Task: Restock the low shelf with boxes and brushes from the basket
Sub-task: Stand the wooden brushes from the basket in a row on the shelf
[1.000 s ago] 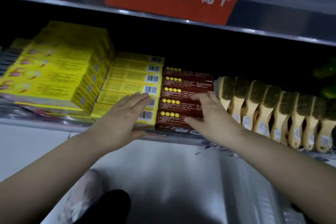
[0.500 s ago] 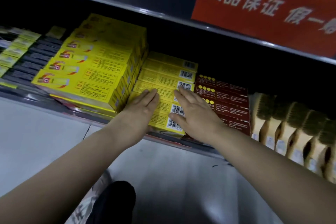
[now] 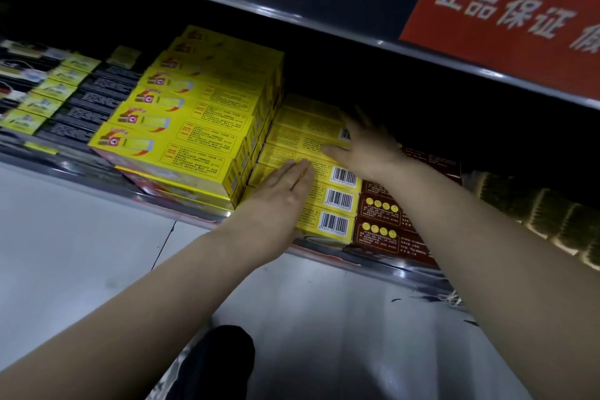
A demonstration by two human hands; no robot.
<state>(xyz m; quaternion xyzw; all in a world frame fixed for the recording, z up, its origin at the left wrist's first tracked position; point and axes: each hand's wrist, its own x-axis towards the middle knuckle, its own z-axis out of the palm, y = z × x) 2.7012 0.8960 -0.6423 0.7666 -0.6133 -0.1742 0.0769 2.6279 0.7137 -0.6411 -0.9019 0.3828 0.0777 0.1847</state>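
On the low shelf [image 3: 383, 268] lies a row of flat yellow barcode boxes [image 3: 337, 198]. My left hand [image 3: 276, 201] rests flat on the near boxes of that row, fingers straight. My right hand [image 3: 367, 148] lies with spread fingers on the boxes farther back. Dark red boxes [image 3: 386, 230] with yellow dots lie directly right of the yellow row. Wooden brushes [image 3: 545, 221] stand in a line at the far right. The basket is not in view.
A taller stack of larger yellow boxes [image 3: 181, 127] stands left of the row, with black and yellow-green packs [image 3: 55, 91] farther left. The upper shelf edge [image 3: 292, 19] and a red sign [image 3: 519, 13] overhang. Grey floor [image 3: 81, 237] lies below.
My right hand has left the dark red boxes and moved left and deeper onto the yellow barcode boxes. My left hand stays flat on the same row. The view has shifted left.
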